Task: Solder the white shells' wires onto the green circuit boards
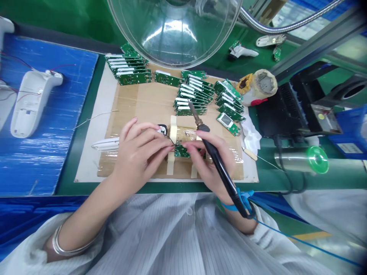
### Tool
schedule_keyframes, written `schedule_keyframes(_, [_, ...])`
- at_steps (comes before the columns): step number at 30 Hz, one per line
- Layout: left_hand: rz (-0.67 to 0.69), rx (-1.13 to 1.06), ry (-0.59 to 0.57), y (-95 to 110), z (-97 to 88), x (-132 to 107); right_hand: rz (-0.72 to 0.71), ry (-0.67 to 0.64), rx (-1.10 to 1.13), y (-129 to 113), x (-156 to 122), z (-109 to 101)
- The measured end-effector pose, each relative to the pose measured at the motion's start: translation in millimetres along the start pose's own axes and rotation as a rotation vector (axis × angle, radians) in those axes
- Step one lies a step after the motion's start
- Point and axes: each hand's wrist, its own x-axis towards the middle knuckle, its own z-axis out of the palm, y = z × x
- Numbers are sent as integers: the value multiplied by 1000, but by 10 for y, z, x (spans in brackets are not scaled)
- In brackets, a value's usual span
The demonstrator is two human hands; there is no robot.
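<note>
My left hand (140,147) pinches a thin dark wire (171,140) beside a white device shell (105,144) that lies under the hand. My right hand (209,160) grips a black soldering iron (218,160), its tip (191,109) pointing up and away, while the fingertips also press on a small green circuit board (181,151). The board sits in a taped fixture (183,133) on the cardboard mat (143,103). A blue wrist strap (241,198) circles my right wrist and a silver bangle (64,244) my left.
Rows of green circuit boards (195,95) and another stack (130,68) lie at the mat's back. A clear dome (174,30) hangs above. White shells (31,101) rest on a blue sheet at left. A solder spool (304,160), iron stand (286,110) and sponge holder (259,88) stand at right.
</note>
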Motion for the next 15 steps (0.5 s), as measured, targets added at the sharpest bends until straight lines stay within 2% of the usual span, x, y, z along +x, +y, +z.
schedule_keyframes(3, [33,24,-33,-31,31,58,18,77,-25,44,46,-170])
schedule_keyframes(6, [49,45,-93,-75,31,111,-23,264,-139,147,109,-311])
schedule_keyframes(8, [68,47,-135,-102,7,142,-52,404,-151,205,135,-342])
schedule_keyframes(10, [77,30,-177,-119,-30,172,-76,480,-81,225,138,-325])
schedule_keyframes(12, [68,14,-222,-120,-71,206,-64,435,11,204,122,-290])
schedule_keyframes(15, [44,-4,-282,-99,-115,259,-41,235,97,153,89,-253])
